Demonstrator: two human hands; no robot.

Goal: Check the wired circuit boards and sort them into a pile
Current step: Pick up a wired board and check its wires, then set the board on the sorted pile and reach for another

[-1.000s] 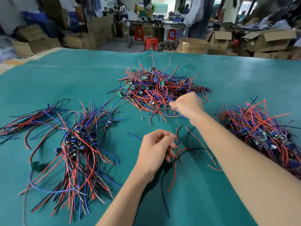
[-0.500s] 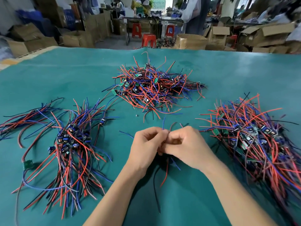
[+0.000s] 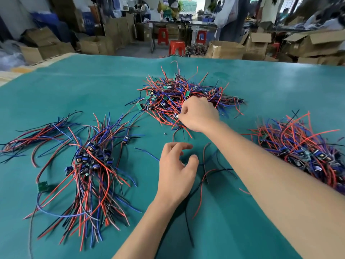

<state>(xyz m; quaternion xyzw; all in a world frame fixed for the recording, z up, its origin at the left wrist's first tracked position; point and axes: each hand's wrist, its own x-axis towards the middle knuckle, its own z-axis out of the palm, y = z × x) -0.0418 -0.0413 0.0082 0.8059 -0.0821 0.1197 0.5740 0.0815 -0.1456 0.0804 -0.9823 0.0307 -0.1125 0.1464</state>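
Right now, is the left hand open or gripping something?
Open. The left hand hovers over the green mat with relaxed, spread fingers, holding nothing; loose wires lie beside it.

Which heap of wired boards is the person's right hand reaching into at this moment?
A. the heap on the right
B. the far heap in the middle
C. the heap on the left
B: the right hand sits on the far middle heap, fingers curled among its wires.

Tabletop: plain teal covering. Wired circuit boards: green boards with red, blue and black leads. Left pile: blue components among the same three wire colours. Stools: red. Cardboard boxes: brown.
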